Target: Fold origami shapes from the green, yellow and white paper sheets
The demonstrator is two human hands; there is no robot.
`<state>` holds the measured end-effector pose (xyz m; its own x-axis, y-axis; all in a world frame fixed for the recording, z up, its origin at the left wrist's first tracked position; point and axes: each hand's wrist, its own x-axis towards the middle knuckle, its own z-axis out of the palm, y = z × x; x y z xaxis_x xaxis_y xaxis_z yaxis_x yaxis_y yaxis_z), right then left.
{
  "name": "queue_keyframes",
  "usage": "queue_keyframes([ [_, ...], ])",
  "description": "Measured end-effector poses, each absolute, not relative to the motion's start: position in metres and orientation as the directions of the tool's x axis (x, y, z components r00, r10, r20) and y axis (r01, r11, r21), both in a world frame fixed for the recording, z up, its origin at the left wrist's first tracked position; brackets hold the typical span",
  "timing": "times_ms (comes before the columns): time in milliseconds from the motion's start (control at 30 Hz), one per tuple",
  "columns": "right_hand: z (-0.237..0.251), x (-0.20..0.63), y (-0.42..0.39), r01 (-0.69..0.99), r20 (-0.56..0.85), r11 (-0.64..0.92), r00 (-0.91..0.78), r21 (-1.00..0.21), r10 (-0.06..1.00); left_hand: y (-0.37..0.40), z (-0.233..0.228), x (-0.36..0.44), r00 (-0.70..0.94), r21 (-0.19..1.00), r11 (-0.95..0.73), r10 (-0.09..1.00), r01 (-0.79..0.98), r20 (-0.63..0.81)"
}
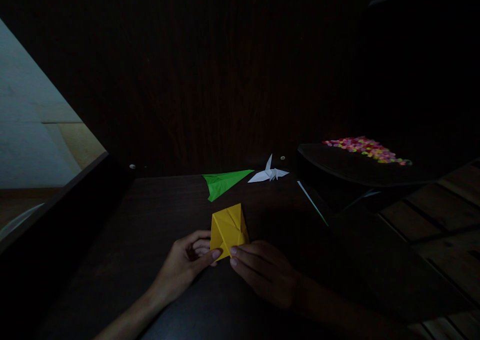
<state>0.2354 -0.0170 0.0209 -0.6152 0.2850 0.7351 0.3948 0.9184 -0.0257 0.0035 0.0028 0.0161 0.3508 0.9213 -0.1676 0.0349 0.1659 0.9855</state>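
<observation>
both hands work a folded yellow origami paper [228, 228] that lies on the near middle of a dark wooden table [157, 220]. the left hand [183, 265] comes in from the lower left, its fingers curled and its thumb tip pressed to the paper's near left corner, so it is pinched on that edge. the right hand [262, 270] lies flat beside it, fingers together, with 2 fingertips [233, 251] pressing the paper's near right edge down. the 2 hands almost meet at the paper's lower point.

farther back on the table lies a green paper plane [224, 182], and just to its right stands a white paper crane [269, 173], the 2 nearly touching at their tips. to the right a dark tray [337, 165] holds a patch of small multicoloured pieces [365, 149]; what they are is too small to tell. a thin pale strip [312, 201] lies slanted in front of the tray. no writing or labels can be read in this dim light.
</observation>
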Motion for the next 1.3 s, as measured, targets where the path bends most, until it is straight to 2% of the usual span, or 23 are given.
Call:
queue_keyframes([
  [333, 0.018, 0.231, -0.016, 0.325, 0.713, 0.943, -0.645, -0.07, 0.275, 0.0, 0.02, 0.008, 0.47, 0.968, 0.24, 0.865, -0.079, -0.177],
  [700, 0.005, 0.227, -0.015, 0.356, 0.692, 0.934, -0.67, -0.019, 0.269, -0.001, 0.024, 0.01, 0.509, 0.936, 0.298, 0.844, -0.185, -0.168],
  [1033, -0.001, 0.223, -0.015, 0.355, 0.69, 0.935, -0.674, -0.009, 0.263, -0.002, 0.019, 0.007, 0.524, 0.851, 0.39, 0.835, -0.351, -0.168],
  [1300, 0.005, 0.223, -0.014, 0.304, 0.688, 0.952, -0.684, -0.032, 0.242, -0.002, 0.02, 0.008, 0.43, 0.888, 0.366, 0.874, -0.278, -0.225],
])
